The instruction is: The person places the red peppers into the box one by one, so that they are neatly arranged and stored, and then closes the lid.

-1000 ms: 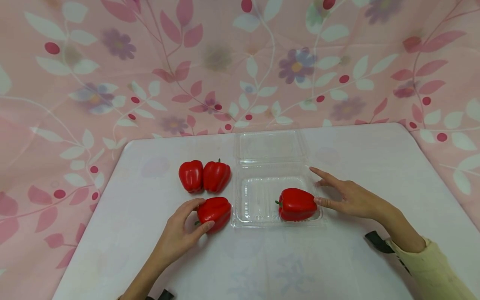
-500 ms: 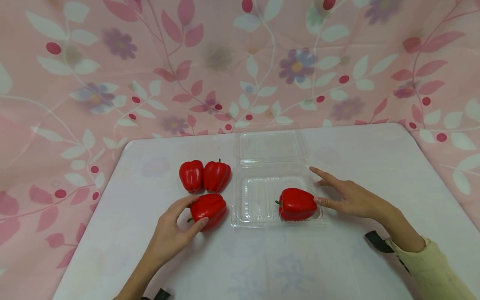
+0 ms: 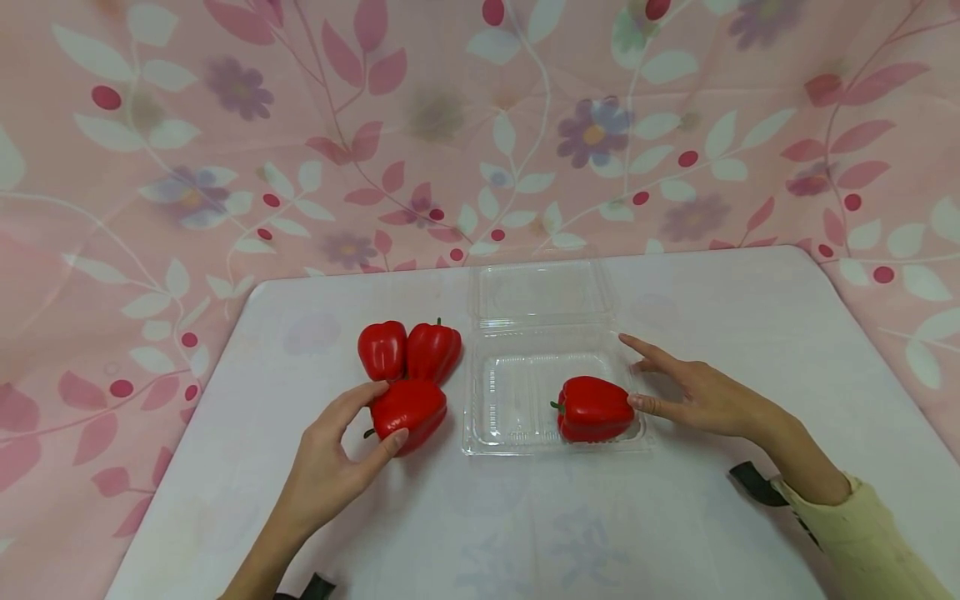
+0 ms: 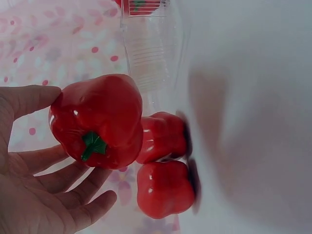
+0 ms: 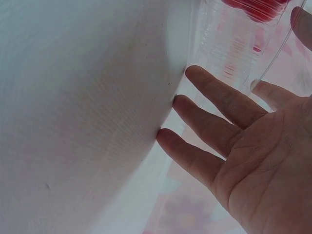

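My left hand (image 3: 326,462) pinches a red bell pepper (image 3: 411,412) between thumb and fingers, left of a clear plastic clamshell box (image 3: 517,396). Seen from the left wrist, this pepper (image 4: 107,117) is raised off the table, its green stem facing the camera. Another red bell pepper (image 3: 596,407) lies on its side in the right half of the box. Beside the box's right edge is my right hand (image 3: 697,398), fingers spread and holding nothing. In the right wrist view, that hand's fingertips (image 5: 168,136) meet the white tabletop and its thumb is near the box wall.
Two more red bell peppers, one on the left (image 3: 381,352) and one on the right (image 3: 435,353), stand side by side behind the held one. The box's open lid (image 3: 540,292) lies back toward the far table edge. A pink floral cloth (image 3: 450,125) hangs behind the table.
My left hand has carried its pepper to the left and slightly back, away from the box; it now overlaps the two rear peppers in the head view. The right hand stays put.
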Available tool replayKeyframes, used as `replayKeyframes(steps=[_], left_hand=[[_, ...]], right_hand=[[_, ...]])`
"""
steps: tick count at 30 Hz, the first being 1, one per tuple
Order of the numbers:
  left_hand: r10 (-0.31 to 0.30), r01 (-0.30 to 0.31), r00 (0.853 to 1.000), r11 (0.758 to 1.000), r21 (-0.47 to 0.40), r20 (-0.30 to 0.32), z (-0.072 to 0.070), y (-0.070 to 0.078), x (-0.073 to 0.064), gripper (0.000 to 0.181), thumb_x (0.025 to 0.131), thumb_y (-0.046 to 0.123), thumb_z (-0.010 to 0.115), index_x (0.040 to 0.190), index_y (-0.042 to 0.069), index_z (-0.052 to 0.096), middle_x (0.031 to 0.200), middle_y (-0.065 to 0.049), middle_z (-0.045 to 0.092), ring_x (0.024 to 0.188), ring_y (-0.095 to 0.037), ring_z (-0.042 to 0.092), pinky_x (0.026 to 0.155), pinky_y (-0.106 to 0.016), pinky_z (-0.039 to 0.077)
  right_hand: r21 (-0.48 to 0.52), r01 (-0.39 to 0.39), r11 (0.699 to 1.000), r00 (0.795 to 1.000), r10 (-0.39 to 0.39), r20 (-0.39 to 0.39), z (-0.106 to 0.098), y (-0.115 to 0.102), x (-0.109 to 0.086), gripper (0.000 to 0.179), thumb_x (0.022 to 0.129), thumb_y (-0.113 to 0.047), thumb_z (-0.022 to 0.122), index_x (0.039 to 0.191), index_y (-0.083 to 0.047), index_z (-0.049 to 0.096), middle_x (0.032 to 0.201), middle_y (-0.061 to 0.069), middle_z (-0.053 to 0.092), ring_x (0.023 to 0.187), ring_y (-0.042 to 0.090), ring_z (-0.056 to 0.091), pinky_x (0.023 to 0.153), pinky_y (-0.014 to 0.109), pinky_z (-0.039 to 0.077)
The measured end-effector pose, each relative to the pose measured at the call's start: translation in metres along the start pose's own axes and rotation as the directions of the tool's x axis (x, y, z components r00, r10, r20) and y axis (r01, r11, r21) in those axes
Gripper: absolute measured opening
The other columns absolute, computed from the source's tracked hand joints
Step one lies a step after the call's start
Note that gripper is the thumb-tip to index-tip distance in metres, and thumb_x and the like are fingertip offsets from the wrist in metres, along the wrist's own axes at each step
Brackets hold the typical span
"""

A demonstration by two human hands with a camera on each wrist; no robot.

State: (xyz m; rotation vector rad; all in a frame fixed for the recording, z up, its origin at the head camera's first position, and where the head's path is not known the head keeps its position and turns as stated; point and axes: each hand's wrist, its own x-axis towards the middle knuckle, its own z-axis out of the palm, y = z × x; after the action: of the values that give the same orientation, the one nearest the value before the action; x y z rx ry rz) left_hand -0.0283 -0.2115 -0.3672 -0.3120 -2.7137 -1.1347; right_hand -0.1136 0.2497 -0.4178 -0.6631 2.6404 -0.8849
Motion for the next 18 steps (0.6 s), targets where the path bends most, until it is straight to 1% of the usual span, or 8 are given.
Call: replayKeyframes(steps=[7,13,18], left_hand=[[0.037,-0.040,0.997,0.998,-0.038,-0.061,0.004,0.007,0.006,0.059,0.077,0.014,0.084,0.132,0.012,0.060,0.130,-0.001,0.060,0.114,-0.021,0.059,0.078,-0.047,0.057],[0.063,-0.067,0.996,0.995,-0.075,-0.057,0.010,0.013,0.012,0.058,0.078,0.014,0.083,0.132,0.013,0.060,0.131,0.002,0.059,0.116,-0.019,0.058,0.080,-0.045,0.057],[0.079,-0.084,0.996,0.992,-0.099,-0.052,0.015,0.016,0.017,0.061,0.076,0.014,0.084,0.132,0.013,0.060,0.129,0.002,0.060,0.113,-0.018,0.058,0.079,-0.044,0.058]], right_hand=[[0.000,0.002,1.000,1.000,-0.002,-0.002,0.000,0.000,0.000,0.085,0.090,-0.050,0.066,0.158,-0.035,0.018,0.134,0.010,0.058,0.125,0.039,0.051,0.092,0.073,0.038],[0.002,0.007,1.000,1.000,-0.007,-0.003,0.000,0.001,0.000,0.085,0.090,-0.050,0.066,0.158,-0.035,0.017,0.134,0.010,0.058,0.125,0.039,0.051,0.091,0.073,0.039],[0.005,0.011,1.000,1.000,-0.011,-0.003,0.001,0.000,0.000,0.085,0.090,-0.050,0.066,0.158,-0.033,0.018,0.134,0.010,0.058,0.125,0.039,0.051,0.092,0.073,0.038]])
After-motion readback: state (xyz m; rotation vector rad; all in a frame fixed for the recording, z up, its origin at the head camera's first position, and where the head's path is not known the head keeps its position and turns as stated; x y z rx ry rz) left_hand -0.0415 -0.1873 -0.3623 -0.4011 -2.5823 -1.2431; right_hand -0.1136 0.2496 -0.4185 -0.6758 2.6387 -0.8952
